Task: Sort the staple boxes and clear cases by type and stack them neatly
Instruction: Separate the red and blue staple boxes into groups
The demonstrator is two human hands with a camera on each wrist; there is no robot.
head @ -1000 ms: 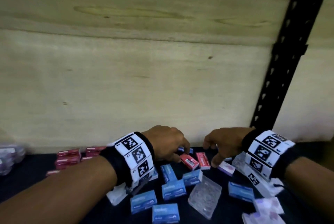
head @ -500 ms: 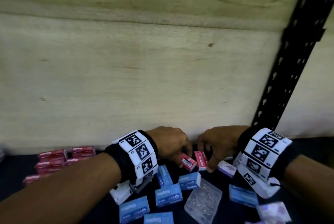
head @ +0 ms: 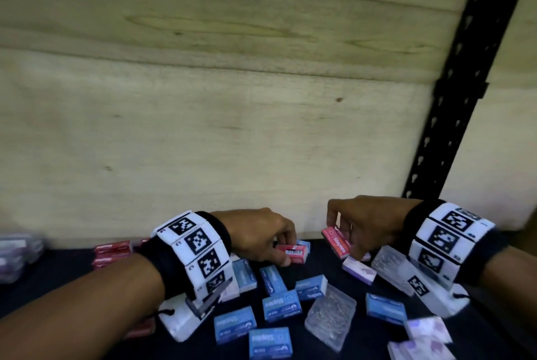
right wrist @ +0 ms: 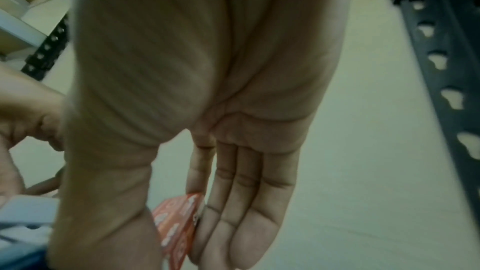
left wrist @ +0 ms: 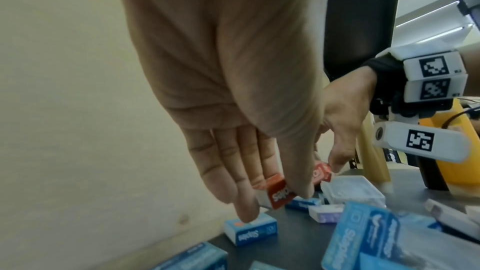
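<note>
My left hand (head: 283, 246) pinches a red staple box (head: 293, 252) (left wrist: 276, 194) between thumb and fingers, just above the dark shelf. One fingertip reaches down to a blue staple box (left wrist: 250, 231). To its right, my right hand (head: 338, 236) holds a second red staple box (head: 335, 241) (right wrist: 179, 227), lifted off the shelf and tilted. Several blue staple boxes (head: 280, 304) lie scattered in front of both hands. A clear case (head: 329, 317) lies among them, another clear case (head: 392, 265) under my right wrist. A stack of red boxes (head: 112, 252) sits at the left by the wall.
The plywood back wall (head: 203, 141) stands right behind the hands. A black perforated rack post (head: 453, 104) rises at the right. Purple-patterned boxes (head: 427, 333) lie at the front right, one purple box (head: 359, 269) by my right hand. Clear cases (head: 17, 255) sit blurred at the far left.
Both hands took hold of the two red boxes that lay between them. The right hand has lifted its box up and to the right; the left hand has drawn its box slightly left.
</note>
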